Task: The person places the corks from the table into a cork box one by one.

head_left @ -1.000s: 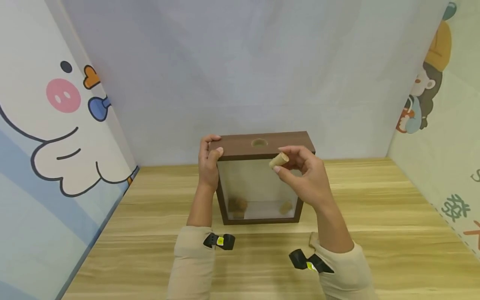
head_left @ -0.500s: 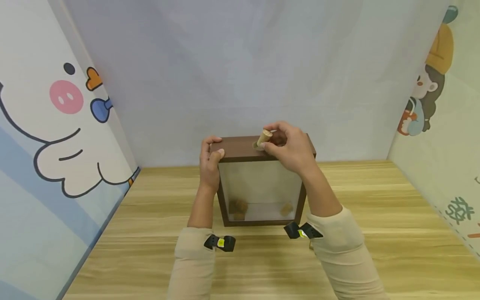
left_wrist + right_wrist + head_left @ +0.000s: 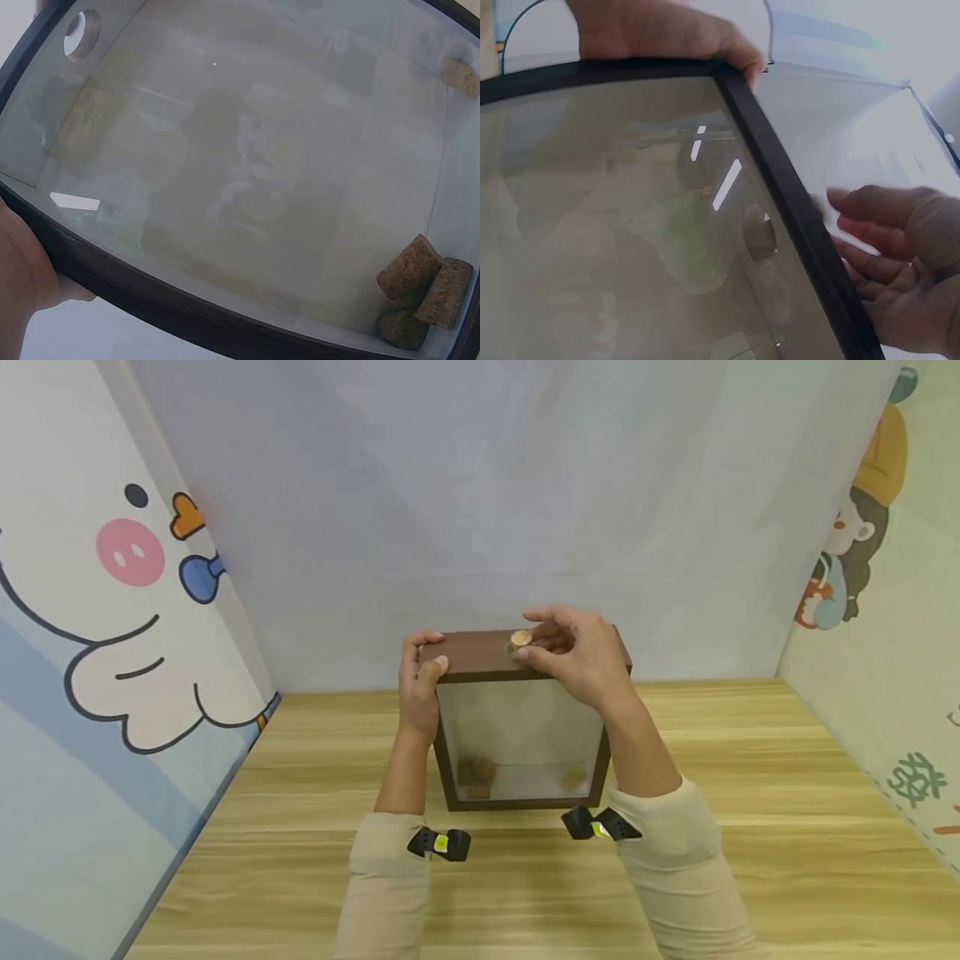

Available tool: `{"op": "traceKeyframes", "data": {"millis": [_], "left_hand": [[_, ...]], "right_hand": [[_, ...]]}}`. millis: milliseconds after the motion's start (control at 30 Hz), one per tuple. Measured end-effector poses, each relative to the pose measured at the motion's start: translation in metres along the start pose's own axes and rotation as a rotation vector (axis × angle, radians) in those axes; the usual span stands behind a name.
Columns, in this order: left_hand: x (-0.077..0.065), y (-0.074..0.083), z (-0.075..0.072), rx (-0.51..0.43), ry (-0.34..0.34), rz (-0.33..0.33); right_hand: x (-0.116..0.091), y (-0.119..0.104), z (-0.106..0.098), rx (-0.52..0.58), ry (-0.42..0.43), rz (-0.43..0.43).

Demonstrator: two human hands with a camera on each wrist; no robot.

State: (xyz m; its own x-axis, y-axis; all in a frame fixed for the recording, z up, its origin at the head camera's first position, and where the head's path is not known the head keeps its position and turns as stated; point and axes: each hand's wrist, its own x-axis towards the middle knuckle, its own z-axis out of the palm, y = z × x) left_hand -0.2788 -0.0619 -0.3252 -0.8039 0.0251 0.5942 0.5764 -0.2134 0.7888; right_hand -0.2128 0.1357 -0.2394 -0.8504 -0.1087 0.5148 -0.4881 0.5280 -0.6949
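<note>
A brown box [image 3: 480,650] with a clear front pane [image 3: 525,727] stands upright on the table, a round hole in its top. My left hand [image 3: 420,685] grips its upper left corner, thumb on the top. A wine cork [image 3: 521,637] stands in the hole with its end sticking out. Beside it is my right hand [image 3: 585,652], index finger lifted off the cork and thumb tip at its near side. Several brown corks [image 3: 445,292] lie in one bottom corner behind the pane; a paler cork [image 3: 460,76] lies in the other.
The wood-grain table [image 3: 720,743] spreads around the box. A pale backdrop [image 3: 480,485] rises close behind it. Printed cartoon panels [image 3: 127,635] flank the table on both sides.
The right hand has brought the cork up from in front of the pane to the hole. The cork has sunk lower there and the index finger has come off it. The left hand stays put.
</note>
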Motion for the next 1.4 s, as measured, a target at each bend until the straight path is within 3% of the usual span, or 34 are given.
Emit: {"op": "traceKeyframes", "data": {"millis": [233,367,667,933,1167,1400], "left_hand": [[0.000,0.001,0.000,-0.006,0.000,-0.002],[0.000,0.000,0.000,-0.011,0.004,-0.005],[0.001,0.002,-0.001,-0.001,0.018,-0.010],[0.001,0.002,0.001,-0.004,0.012,-0.013],[0.002,0.003,0.001,-0.004,0.016,-0.010],[0.002,-0.001,0.000,-0.006,0.016,-0.011]], "right_hand": [[-0.048,0.008,-0.004,0.286,0.182,-0.175],[-0.079,0.023,-0.014,0.333,0.150,-0.189],[-0.122,0.070,-0.041,0.327,-0.084,0.063],[-0.149,0.101,-0.063,0.223,-0.283,0.290],[-0.169,0.131,-0.076,0.185,-0.426,0.362],[-0.184,0.154,-0.084,0.190,-0.477,0.446]]}}
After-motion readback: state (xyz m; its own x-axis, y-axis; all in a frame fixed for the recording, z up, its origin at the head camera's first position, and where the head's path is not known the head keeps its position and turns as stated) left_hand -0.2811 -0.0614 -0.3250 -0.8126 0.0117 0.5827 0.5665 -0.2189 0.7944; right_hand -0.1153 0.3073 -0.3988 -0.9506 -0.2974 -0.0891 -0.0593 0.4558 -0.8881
